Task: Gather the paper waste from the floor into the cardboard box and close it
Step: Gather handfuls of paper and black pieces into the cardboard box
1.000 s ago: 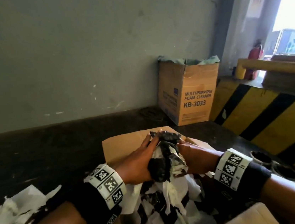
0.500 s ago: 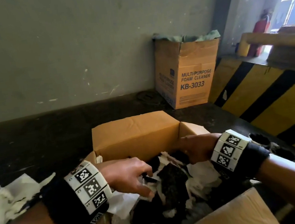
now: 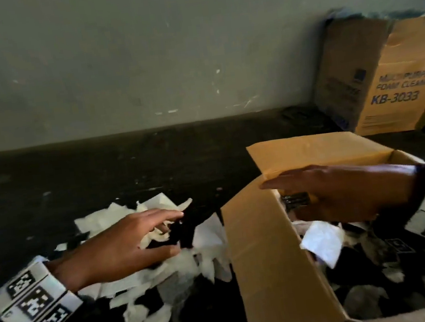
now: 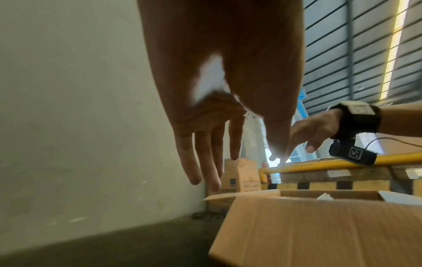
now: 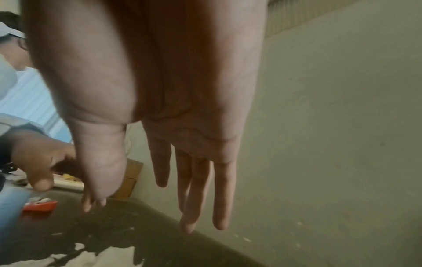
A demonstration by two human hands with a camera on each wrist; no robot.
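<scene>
Reaching toward the lower left of the head view, left hand (image 3: 125, 245) palm down, fingers extended and slightly spread, thumb apart, holding nothing, poised over the white paper waste (image 3: 166, 273) scattered on the dark floor (image 3: 75, 183); contact between fingertips and paper not discernible. Extending leftward at right of centre, right hand (image 3: 343, 193) flat, fingers straight and together, empty, held above the open top of the cardboard box (image 3: 269, 261), just in front of its raised far flap (image 3: 312, 151). Filling the lower right of the head view, box interior with crumpled white and dark paper (image 3: 320, 244) already inside, flaps still open. Seen from the left wrist view, same left hand (image 4: 219, 90) with fingers (image 4: 194, 162) hanging straight and relaxed, box wall at lower right. Seen from the right wrist view, right hand (image 5: 160, 90) with fingers likewise straight, paper scraps at the lower left edge. Standing at the upper right of the head view against the grey wall (image 3: 138, 49), second carton (image 3: 382, 73) printed "FOAM CLEANER KB-3033". Worn on both wrists, marker-patterned bands (image 3: 33, 298).
</scene>
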